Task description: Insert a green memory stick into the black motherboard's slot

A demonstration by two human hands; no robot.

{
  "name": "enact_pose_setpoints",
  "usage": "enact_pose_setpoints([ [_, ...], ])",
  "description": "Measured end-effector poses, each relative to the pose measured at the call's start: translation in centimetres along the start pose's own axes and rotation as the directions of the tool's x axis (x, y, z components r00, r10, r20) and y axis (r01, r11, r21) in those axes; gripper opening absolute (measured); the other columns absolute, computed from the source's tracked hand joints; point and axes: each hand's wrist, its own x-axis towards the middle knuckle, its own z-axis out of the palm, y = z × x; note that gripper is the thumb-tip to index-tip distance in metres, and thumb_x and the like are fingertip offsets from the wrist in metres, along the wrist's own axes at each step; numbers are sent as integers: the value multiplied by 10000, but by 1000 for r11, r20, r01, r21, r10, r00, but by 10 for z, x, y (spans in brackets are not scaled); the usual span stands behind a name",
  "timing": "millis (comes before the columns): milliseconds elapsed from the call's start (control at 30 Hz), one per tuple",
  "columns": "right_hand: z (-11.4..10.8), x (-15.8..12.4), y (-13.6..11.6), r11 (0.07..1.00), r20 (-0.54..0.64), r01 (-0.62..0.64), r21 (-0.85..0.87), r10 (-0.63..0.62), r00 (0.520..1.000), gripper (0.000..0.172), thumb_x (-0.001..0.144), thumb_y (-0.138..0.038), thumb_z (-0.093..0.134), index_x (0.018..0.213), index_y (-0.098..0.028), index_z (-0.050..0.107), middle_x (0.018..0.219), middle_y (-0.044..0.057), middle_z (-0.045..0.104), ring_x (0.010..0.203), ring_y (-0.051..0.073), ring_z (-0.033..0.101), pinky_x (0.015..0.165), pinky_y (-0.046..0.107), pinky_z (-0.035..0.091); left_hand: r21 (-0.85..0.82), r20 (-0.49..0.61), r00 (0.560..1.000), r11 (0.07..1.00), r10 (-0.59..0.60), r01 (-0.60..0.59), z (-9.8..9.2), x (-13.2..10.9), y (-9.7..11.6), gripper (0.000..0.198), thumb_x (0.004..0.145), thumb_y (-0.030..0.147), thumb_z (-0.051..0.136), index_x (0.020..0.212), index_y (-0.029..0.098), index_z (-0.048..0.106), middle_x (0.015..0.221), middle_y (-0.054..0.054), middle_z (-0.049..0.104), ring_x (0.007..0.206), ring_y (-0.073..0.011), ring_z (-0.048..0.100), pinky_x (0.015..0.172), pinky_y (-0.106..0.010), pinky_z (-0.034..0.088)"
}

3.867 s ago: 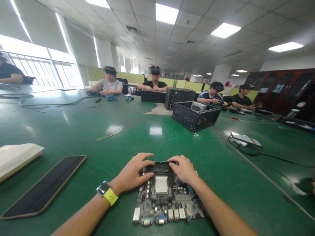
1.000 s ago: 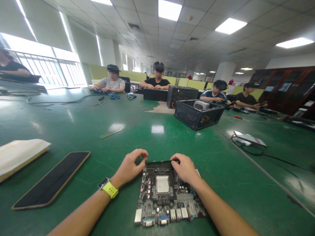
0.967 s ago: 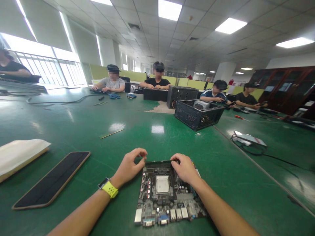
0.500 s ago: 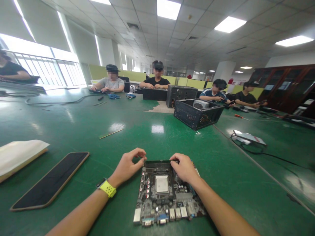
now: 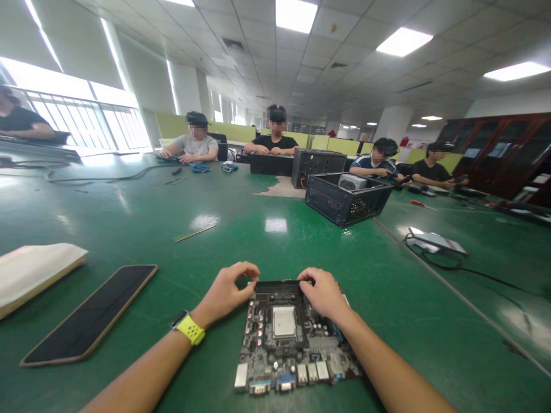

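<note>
A motherboard (image 5: 297, 350) lies flat on the green table, its ports facing me and a silver processor (image 5: 284, 322) in its socket. Along its far edge, by the memory slots, runs a thin dark strip that looks like a memory module (image 5: 279, 283). My left hand (image 5: 230, 289), with a yellow-banded watch (image 5: 189, 328) on the wrist, pinches at the strip's left end. At the other end my right hand (image 5: 322, 292) has thumb and curled fingers closed on it. The right hand covers the board's far right corner. Fingertip contact is too small to see clearly.
A phone (image 5: 92, 315) and a whitish packet (image 5: 38, 272) lie at left. Beyond the board are a thin stick (image 5: 196, 233) and an open computer case (image 5: 348, 198). A cabled device (image 5: 437, 241) lies at right. Several people sit across the table.
The left hand has shifted very slightly right along with the whole view. Both hands keep their places at the board's far edge; nothing else has visibly changed.
</note>
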Motion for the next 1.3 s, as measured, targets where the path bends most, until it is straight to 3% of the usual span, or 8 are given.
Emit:
enact_pose_setpoints([
  [633, 0, -1, 0, 999, -7, 31, 9, -31, 999, 178, 749, -211, 534, 830, -225, 692, 868, 10, 695, 844, 166, 587, 775, 254, 400, 11, -50, 999, 1000, -20, 21, 0, 0, -4, 133, 812, 197, 531, 901, 169, 627, 834, -28, 702, 776, -175, 653, 728, -293, 512],
  [1000, 0, -1, 0, 999, -5, 47, -4, -47, 999, 169, 775, -246, 536, 828, -219, 695, 869, 20, 698, 844, 166, 594, 790, 261, 402, -34, 18, 1000, 999, -7, 8, 0, -1, -6, 185, 780, 165, 554, 956, 172, 611, 838, -13, 702, 791, -166, 645, 774, -289, 493],
  [1300, -1, -2, -1, 999, -10, 52, -9, -52, 999, 174, 783, -253, 537, 839, -221, 699, 872, 19, 699, 852, 166, 596, 795, 263, 405, -11, -1, 1000, 1000, -1, 1, 2, 0, -7, 128, 787, 189, 576, 896, 174, 641, 845, -11, 693, 767, -155, 638, 741, -267, 494],
])
